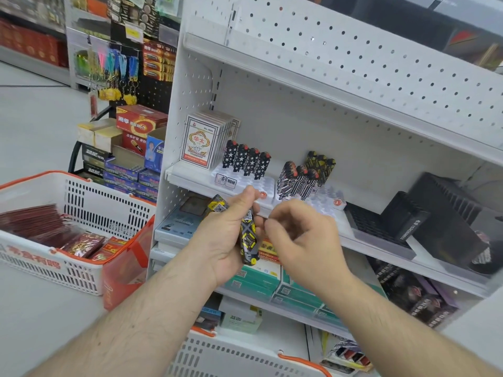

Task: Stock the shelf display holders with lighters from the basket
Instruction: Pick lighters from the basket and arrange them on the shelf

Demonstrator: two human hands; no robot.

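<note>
Left hand (223, 240) grips a bundle of lighters (248, 240), long axes near upright. Right hand (302, 240), fingers curled, reaches for them; whether it pinches one cannot be told. White display holders (321, 202) lie just beyond, nearer the right hand.

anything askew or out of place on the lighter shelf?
Nothing damaged or spilled. The circuit-print lighters in the right display holder lean left rather than standing straight like the star-print lighters. Left hand holds yellow-patterned lighters, not yet placed.
</note>
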